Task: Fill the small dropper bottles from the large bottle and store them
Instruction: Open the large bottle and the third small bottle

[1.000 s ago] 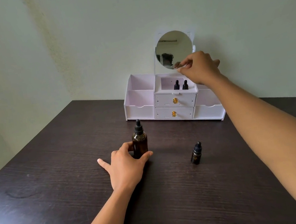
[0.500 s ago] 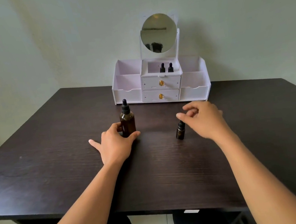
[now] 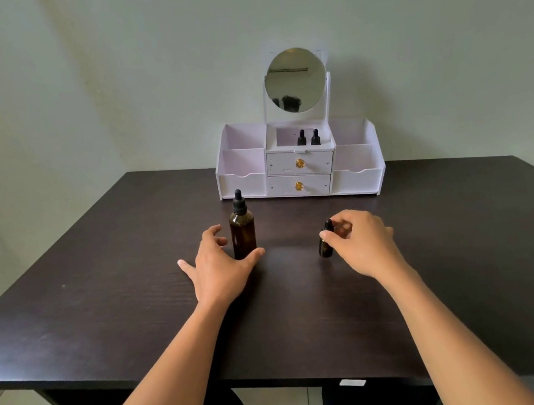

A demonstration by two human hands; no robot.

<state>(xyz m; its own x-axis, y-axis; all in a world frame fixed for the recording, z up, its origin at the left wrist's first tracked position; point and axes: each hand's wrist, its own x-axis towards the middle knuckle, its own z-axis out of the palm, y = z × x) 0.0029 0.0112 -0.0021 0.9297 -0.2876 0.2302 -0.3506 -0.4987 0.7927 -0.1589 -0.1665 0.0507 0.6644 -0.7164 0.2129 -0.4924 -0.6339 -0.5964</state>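
soft even daylight, edges bowed

Person's right hand [image 3: 363, 245] left the round mirror [image 3: 296, 80] of the white plastic drawer organizer [image 3: 245, 179] 1 s ago, dropped beside the small amber glass dropper bottle [image 3: 325, 248], and now pinches its black cap.
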